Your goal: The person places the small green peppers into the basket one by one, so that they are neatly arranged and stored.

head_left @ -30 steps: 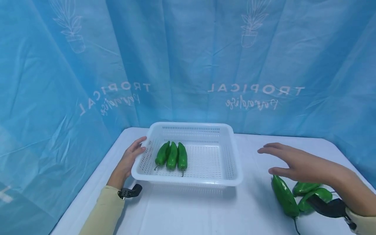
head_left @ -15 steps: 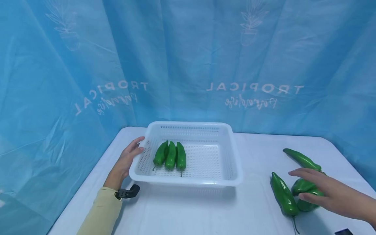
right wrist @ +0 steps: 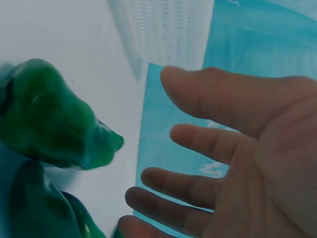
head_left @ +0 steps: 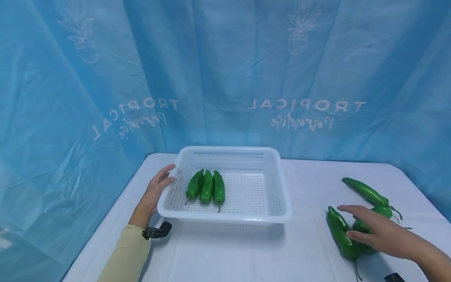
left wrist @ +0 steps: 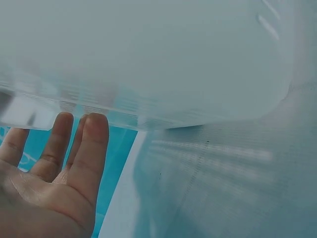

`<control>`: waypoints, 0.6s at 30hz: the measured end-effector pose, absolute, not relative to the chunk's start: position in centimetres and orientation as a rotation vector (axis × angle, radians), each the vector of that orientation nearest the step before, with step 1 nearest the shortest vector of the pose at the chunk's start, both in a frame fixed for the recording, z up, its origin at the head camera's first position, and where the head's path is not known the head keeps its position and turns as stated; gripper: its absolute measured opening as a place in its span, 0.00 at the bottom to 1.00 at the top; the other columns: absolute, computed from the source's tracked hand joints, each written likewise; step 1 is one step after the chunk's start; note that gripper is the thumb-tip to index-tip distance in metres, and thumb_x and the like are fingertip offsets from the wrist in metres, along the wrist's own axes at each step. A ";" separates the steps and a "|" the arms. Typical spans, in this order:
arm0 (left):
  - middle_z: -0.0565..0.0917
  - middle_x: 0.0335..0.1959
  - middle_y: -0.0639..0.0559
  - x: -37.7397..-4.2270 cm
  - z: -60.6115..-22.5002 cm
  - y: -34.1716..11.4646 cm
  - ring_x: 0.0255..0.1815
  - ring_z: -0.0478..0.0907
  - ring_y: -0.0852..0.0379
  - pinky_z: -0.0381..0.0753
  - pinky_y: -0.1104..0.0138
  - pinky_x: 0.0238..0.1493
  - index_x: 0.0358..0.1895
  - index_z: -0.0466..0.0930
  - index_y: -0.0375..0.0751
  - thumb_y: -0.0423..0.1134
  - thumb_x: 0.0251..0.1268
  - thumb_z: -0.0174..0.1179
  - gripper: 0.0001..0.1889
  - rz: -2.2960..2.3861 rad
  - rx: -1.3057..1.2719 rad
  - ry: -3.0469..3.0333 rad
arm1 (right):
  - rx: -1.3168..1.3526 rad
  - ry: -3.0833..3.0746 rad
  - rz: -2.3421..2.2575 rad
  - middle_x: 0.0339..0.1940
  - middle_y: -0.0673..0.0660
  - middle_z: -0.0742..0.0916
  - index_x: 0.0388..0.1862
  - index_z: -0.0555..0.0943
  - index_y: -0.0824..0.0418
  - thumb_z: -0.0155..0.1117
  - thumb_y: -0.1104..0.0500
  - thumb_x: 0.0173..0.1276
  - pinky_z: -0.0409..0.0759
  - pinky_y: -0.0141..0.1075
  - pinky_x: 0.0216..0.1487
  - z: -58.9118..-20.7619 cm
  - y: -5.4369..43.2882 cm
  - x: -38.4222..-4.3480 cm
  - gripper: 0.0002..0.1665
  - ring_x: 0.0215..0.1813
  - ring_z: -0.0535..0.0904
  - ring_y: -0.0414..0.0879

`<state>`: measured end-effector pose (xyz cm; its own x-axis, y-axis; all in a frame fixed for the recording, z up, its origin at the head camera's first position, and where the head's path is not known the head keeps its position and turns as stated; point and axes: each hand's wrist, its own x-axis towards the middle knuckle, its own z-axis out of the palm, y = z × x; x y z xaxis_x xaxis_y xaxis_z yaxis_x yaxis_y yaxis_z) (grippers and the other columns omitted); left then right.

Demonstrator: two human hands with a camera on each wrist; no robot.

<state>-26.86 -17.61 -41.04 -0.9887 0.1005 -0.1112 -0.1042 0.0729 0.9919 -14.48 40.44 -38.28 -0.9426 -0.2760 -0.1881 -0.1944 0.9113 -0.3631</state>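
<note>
A white perforated plastic basket (head_left: 224,216) stands on the table in the head view. Inside its left half, three green chili peppers (head_left: 219,188) lie side by side. My left hand (head_left: 154,194) rests against the basket's left side, its fingers extended; the left wrist view has the fingertips at the basket wall (left wrist: 148,64). Over at the right, my right hand (head_left: 382,231) hovers above a group of green peppers, thumb and fingers spread, nothing held. One long pepper (head_left: 341,235) lies nearest its fingertips, another (head_left: 366,192) behind. Further peppers are partly hidden beneath the hand.
A white cloth (head_left: 225,254) covers the table. Blue printed curtains (head_left: 225,78) hang behind it and along the left side. Between the basket and the right-hand peppers lies a stretch of bare cloth.
My right hand has moved right and toward me, then slightly back left, over the loose peppers, uncovering the far one. The left hand stays at the basket.
</note>
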 end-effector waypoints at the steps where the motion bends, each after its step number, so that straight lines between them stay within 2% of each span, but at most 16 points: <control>1: 0.56 0.80 0.49 -26.9 -41.1 -17.6 0.75 0.64 0.38 0.73 0.47 0.68 0.79 0.52 0.60 0.47 0.76 0.50 0.31 2.043 0.000 2.177 | -0.361 2.848 -0.505 0.68 0.70 0.76 0.71 0.67 0.64 0.69 0.44 0.63 0.79 0.63 0.54 -38.5 40.5 -14.5 0.44 0.65 0.72 0.70; 3: 0.56 0.80 0.49 -26.9 -41.1 -17.5 0.76 0.63 0.38 0.74 0.47 0.68 0.79 0.51 0.60 0.47 0.76 0.49 0.31 2.038 -0.006 2.172 | -0.381 2.861 -0.509 0.68 0.70 0.76 0.71 0.67 0.66 0.69 0.45 0.62 0.79 0.62 0.54 -38.8 40.5 -14.5 0.44 0.65 0.72 0.70; 6: 0.56 0.80 0.49 -27.0 -41.1 -17.5 0.76 0.63 0.38 0.73 0.46 0.68 0.79 0.52 0.60 0.45 0.76 0.49 0.31 2.041 -0.013 2.172 | -0.388 2.891 -0.448 0.68 0.66 0.77 0.72 0.68 0.62 0.70 0.44 0.61 0.82 0.53 0.54 -39.2 40.5 -14.5 0.45 0.65 0.74 0.67; 10: 0.56 0.80 0.47 -27.0 -41.0 -17.6 0.75 0.63 0.37 0.73 0.45 0.68 0.79 0.52 0.58 0.44 0.76 0.48 0.31 2.035 0.008 2.197 | -0.409 2.884 -0.425 0.68 0.66 0.77 0.72 0.67 0.62 0.70 0.43 0.61 0.84 0.47 0.50 -39.3 40.3 -14.6 0.45 0.61 0.78 0.62; 13: 0.57 0.79 0.47 -27.0 -41.0 -17.8 0.74 0.64 0.39 0.76 0.48 0.66 0.78 0.52 0.57 0.44 0.76 0.49 0.31 2.040 0.023 2.203 | -0.430 2.868 -0.454 0.67 0.70 0.76 0.71 0.67 0.65 0.70 0.46 0.62 0.83 0.50 0.48 -39.4 40.2 -14.7 0.44 0.59 0.80 0.61; 18: 0.59 0.77 0.47 -26.9 -41.1 -17.8 0.72 0.67 0.42 0.79 0.53 0.63 0.78 0.53 0.57 0.44 0.76 0.50 0.31 2.053 0.031 2.188 | -0.421 2.870 -0.417 0.64 0.69 0.79 0.69 0.71 0.63 0.71 0.49 0.62 0.83 0.54 0.51 -39.6 39.9 -14.9 0.40 0.60 0.79 0.64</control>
